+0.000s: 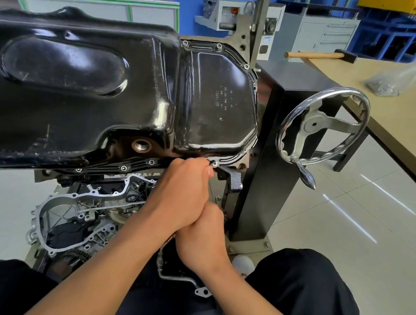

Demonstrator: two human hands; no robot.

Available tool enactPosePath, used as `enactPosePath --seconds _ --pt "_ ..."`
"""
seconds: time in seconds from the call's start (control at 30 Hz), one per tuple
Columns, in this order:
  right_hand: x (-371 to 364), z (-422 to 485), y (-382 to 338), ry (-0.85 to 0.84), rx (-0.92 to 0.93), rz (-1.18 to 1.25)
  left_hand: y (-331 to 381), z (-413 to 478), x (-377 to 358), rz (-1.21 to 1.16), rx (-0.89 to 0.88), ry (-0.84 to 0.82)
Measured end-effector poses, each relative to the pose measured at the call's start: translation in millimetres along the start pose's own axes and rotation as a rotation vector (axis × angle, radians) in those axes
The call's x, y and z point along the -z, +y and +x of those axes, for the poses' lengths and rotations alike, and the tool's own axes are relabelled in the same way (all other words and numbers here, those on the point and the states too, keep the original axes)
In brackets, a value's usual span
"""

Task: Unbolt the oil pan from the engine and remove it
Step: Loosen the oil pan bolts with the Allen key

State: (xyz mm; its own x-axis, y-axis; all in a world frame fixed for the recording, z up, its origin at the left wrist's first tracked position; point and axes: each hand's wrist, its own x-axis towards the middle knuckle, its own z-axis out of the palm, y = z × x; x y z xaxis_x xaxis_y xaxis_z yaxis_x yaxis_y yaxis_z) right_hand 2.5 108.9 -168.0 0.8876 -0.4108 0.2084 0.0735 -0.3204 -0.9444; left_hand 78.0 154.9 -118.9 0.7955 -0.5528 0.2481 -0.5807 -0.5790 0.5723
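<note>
The black oil pan (100, 86) sits on top of the upturned engine (85, 210), filling the left and middle of the view. Small bolts (151, 162) line its near flange. My left hand (180, 193) reaches up to the flange's near right corner, fingertips pinched at a bolt (214, 163) there. My right hand (203, 240) is closed just below and against the left hand; what it holds is hidden. The drain hole (141, 145) in the pan is open.
The engine stand's black column (268, 151) and chrome handwheel (323, 127) stand right of the pan. A beige workbench (404, 108) at the right carries a hammer (321, 55) and a plastic bag (394, 80). A loose metal pipe (178, 279) lies under my hands.
</note>
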Motion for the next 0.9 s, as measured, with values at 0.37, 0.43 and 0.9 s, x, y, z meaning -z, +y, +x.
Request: enactPosePath --seconds 0.37,0.43,0.9 --pt "26 -5 16 -0.034 -0.051 -0.204 5 -5 -17 -0.073 0.042 0.06" --pt "36 -4 17 -0.058 -0.034 -0.237 6 -5 -19 -0.132 0.067 0.053" --pt "111 25 6 -0.332 0.096 -1.132 28 -4 -40 -0.824 0.321 0.017"
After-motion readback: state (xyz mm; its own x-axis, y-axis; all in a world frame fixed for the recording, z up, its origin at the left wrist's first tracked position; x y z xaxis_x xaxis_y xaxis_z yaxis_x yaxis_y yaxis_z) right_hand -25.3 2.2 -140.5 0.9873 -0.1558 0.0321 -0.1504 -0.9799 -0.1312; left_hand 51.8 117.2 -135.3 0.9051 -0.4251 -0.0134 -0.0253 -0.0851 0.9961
